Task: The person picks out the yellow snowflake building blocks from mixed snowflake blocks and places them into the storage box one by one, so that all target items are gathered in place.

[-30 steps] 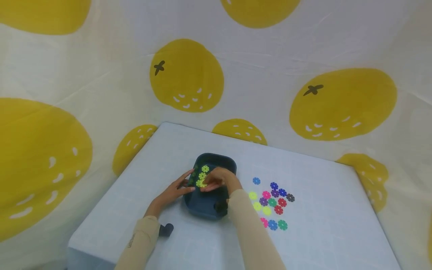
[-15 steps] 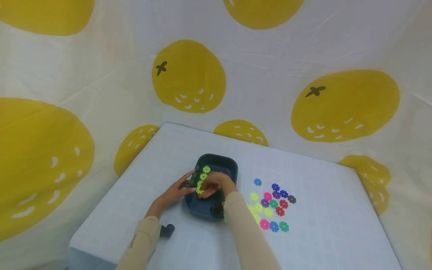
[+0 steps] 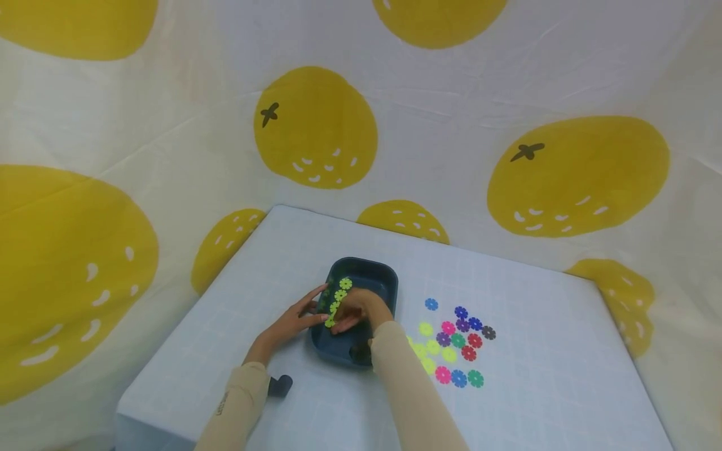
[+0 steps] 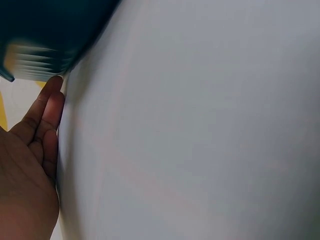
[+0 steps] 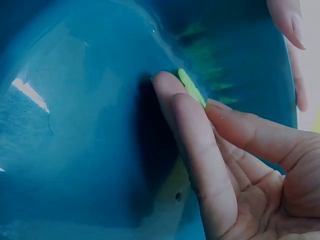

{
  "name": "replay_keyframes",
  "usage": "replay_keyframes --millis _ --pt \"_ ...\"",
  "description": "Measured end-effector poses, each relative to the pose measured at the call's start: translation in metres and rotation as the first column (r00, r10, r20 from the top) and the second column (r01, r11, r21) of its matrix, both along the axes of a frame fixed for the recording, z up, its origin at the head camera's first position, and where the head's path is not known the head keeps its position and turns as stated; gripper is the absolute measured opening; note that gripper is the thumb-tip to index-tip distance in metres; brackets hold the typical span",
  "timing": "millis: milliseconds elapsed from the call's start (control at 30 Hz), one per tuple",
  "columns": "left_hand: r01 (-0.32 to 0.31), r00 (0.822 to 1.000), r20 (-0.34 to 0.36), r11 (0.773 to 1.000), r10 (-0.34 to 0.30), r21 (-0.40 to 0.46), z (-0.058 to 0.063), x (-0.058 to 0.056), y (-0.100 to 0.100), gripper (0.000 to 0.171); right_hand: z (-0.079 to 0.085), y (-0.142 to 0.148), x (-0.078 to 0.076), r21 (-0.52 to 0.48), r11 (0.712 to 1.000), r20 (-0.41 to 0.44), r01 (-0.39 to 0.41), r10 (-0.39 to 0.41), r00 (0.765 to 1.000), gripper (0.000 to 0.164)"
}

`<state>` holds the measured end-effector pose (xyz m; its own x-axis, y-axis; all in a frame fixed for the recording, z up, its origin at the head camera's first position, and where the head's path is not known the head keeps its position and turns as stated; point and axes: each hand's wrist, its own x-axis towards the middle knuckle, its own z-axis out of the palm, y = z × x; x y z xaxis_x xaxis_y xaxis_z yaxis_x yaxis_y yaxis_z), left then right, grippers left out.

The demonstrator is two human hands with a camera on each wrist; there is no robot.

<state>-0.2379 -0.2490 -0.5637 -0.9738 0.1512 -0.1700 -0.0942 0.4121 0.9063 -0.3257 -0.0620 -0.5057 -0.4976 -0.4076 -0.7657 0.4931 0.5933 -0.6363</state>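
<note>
A dark teal tray (image 3: 369, 269) stands on the white-covered table. My right hand (image 3: 355, 310) reaches into it and, in the right wrist view, pinches a yellow-green flower-shaped disc (image 5: 191, 87) between thumb and fingertips, edge-on close to the wall. Beyond this disc, several more yellow-green discs (image 3: 346, 284) run in a row along the tray's left side. My left hand (image 3: 290, 321) rests against the outside of the left wall, fingers straight, thumb at the rim. In the left wrist view its fingertips (image 4: 56, 82) lie beside the slotted end of the tray.
Loose flower discs in blue, pink, purple, green, red and black (image 3: 489, 332) lie right of the tray. Several yellow-green ones (image 3: 449, 354) sit nearest the right sleeve. A cloth printed with yellow fruit (image 3: 316, 125) hangs behind the table.
My right hand has moved down and slightly left inside the tray with the pinched disc, which has turned edge-on beside the left wall. The left hand has stayed at the rim.
</note>
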Motion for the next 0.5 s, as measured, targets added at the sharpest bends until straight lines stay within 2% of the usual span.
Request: replay_keyframes --millis 167,400,500 --pt "0.0 1.0 0.002 1.0 0.0 -0.001 0.0 0.001 0.001 0.076 0.005 0.002 0.001 0.035 0.999 -0.012 0.002 -0.001 1.0 0.013" --pt "0.003 1.0 -0.01 1.0 -0.003 -0.001 0.004 0.004 0.002 0.074 0.014 0.01 0.003 0.11 0.993 -0.146 -0.031 0.047 0.988 0.015" --pt "0.004 1.0 -0.014 1.0 -0.004 -0.009 0.005 0.004 0.002 0.074 0.019 0.015 0.002 0.11 0.994 -0.168 -0.021 0.039 0.985 0.017"
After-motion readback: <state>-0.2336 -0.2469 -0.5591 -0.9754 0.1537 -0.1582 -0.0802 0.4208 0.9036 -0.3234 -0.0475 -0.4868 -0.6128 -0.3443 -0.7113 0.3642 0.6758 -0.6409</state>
